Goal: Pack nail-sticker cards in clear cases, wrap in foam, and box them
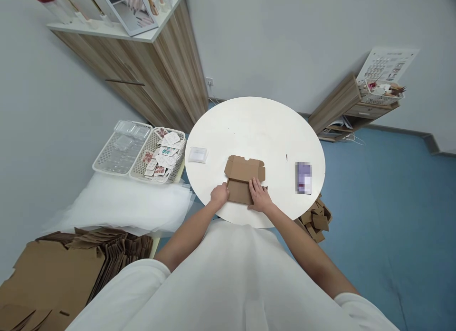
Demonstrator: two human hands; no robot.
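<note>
A brown cardboard box (239, 191), partly folded, lies near the front edge of the round white table (256, 127). Its lid panel (245, 169) with side flaps stands open toward the far side. My left hand (220, 195) is closed on the box's left side wall, fingers curled. Over the right end of the box is my right hand (261, 195), its fingers reaching inside and the thumb at the front edge, gripping the corner. The right side wall is mostly hidden under that hand.
On the table are a small clear plastic case (198, 155) at left and a purple item (303, 177) at right. Left stand baskets with plastic cases (123, 146) and cards (166, 153), white sheets (124, 203) and stacked flat cardboard (60, 269). Folded cardboard pieces (317, 219) sit low at right.
</note>
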